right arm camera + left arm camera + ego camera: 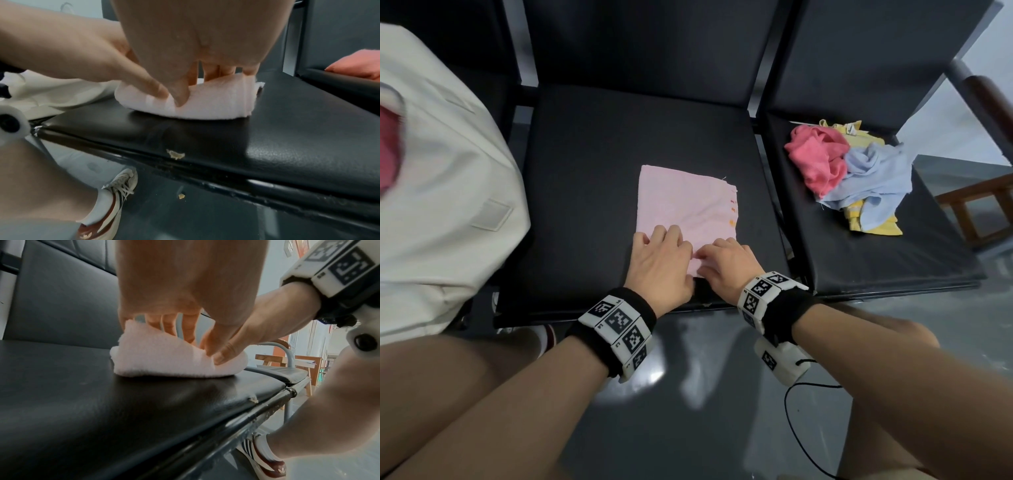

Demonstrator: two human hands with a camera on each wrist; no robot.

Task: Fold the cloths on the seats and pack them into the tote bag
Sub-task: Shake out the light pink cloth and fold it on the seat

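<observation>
Both hands are pinching the near edge of the pale pink cloth (686,200) on the middle seat (585,164): my left hand (659,262) and right hand (726,263) are lying side by side. One cream tote bag (445,178) is sitting left; three crumpled cloths (849,171) are lying on the right seat (876,253).
</observation>
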